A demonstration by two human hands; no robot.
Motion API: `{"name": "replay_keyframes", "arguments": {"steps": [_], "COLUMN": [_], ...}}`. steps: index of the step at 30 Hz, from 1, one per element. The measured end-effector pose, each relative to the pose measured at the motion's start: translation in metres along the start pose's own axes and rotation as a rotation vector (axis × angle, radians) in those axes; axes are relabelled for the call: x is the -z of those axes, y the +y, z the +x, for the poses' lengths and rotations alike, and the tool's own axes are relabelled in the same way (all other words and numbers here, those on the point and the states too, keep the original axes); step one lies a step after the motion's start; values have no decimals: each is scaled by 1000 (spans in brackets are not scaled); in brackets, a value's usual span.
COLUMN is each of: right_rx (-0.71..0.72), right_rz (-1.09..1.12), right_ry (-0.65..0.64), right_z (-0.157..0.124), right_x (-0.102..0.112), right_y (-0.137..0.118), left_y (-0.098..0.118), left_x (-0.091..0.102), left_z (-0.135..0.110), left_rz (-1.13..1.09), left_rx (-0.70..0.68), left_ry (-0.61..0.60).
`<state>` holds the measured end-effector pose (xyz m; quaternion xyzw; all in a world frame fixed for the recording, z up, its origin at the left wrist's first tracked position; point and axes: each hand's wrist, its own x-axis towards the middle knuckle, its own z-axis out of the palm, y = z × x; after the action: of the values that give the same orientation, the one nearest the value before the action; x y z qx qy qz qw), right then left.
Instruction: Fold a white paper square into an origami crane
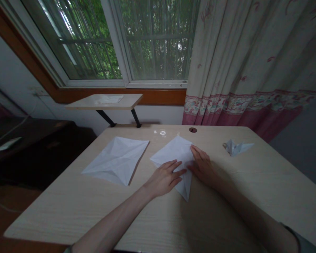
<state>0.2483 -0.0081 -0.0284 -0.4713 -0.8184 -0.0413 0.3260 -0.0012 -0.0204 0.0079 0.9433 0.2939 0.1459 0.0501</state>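
Observation:
A white sheet of paper [175,147], folded along one side, lies flat on the desk under both hands. My left hand [164,178] rests across its lower left part with the fingers spread. At the right edge of the same paper, my right hand [202,165] lies with its fingers stretched out, touching the edge. The paper's lower point sticks out below the hands. Part of its middle is hidden by my fingers. To the left lies a second white paper sheet [118,156], opened out and marked with creases.
A small folded paper crane [236,147] stands on the right of the desk [152,218]. Behind it is a round cable hole [192,130]. A raised shelf [86,102] at the back left holds more white paper [110,99]. A curtain [226,70] hangs behind the desk.

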Motion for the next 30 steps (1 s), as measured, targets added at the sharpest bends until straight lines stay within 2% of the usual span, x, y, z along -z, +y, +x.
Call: {"name": "replay_keyframes", "arguments": {"steps": [17,25,30], "right_rx": [-34,-79,-94], "right_rz": [-16,-48,-27], "right_ry": [1,28,38], "right_z": [0,3,6], "right_x": [0,-1,6], "right_y": [2,3,0], "left_y": [1,-1,-4], "left_x": [1,1,2], "left_z": [0,1,1], "left_rz": [45,92,74], "left_rx": [47,97,129], "left_ry": [-5,41,51]}}
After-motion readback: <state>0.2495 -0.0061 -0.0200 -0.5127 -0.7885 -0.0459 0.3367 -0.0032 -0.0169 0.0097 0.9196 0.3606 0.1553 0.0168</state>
